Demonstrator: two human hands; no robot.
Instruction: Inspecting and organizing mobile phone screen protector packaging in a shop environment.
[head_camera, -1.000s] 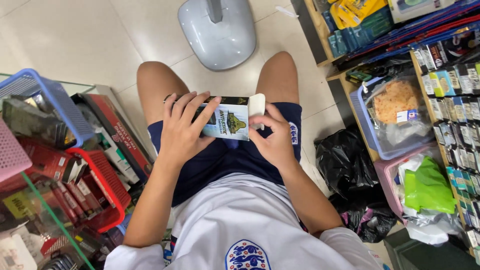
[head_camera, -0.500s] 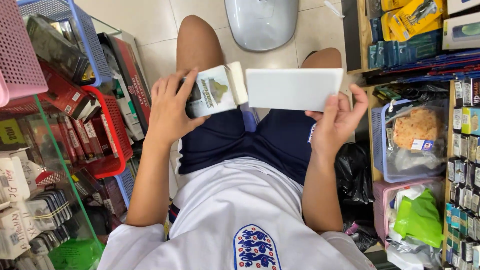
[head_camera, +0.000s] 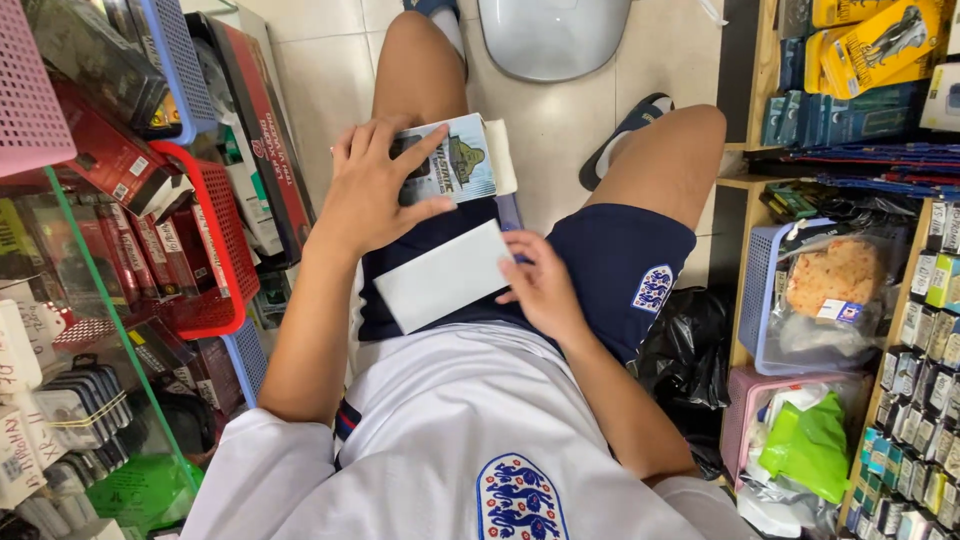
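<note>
White flat card (head_camera: 443, 276) lies tilted across the lap on the dark blue shorts (head_camera: 620, 262) — right hand (head_camera: 545, 290) sits at its right edge, fingers (head_camera: 520, 245) curled onto that edge and pinching it. Left hand (head_camera: 372, 190) is above it on the left thigh, fingers spread and clamped over a small printed box (head_camera: 455, 160) with a pale flap sticking out on its right side. Box and card are near each other but apart — box higher up, just past the card's top corner. Person is seated on a tiled floor (head_camera: 560, 140). Red basket (head_camera: 215, 250) of boxed goods to the left, blue basket (head_camera: 770, 300) with a bagged item to the right, black bag (head_camera: 690, 350) beside the right thigh.
</note>
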